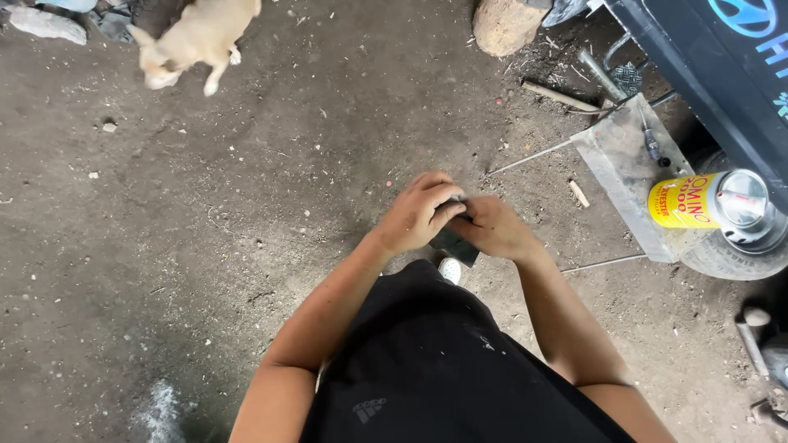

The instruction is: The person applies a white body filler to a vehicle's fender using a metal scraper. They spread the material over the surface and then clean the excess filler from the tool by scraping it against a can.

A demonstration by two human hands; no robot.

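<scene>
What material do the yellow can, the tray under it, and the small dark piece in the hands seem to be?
Yellow can: metal, shiny silver lid. Tray: dull grey sheet metal, probably, with folded edges. Dark piece, held by left hand and right hand: flat, matte; material unclear.

dog [197,37]: pale tan | ground [205,230]: grey-brown dirt | can [685,201]: yellow, red print, silver top | shirt [427,361]: black | sheet [453,243]: dark grey, perhaps black | panel [706,74]: dark blue, cyan marks
</scene>
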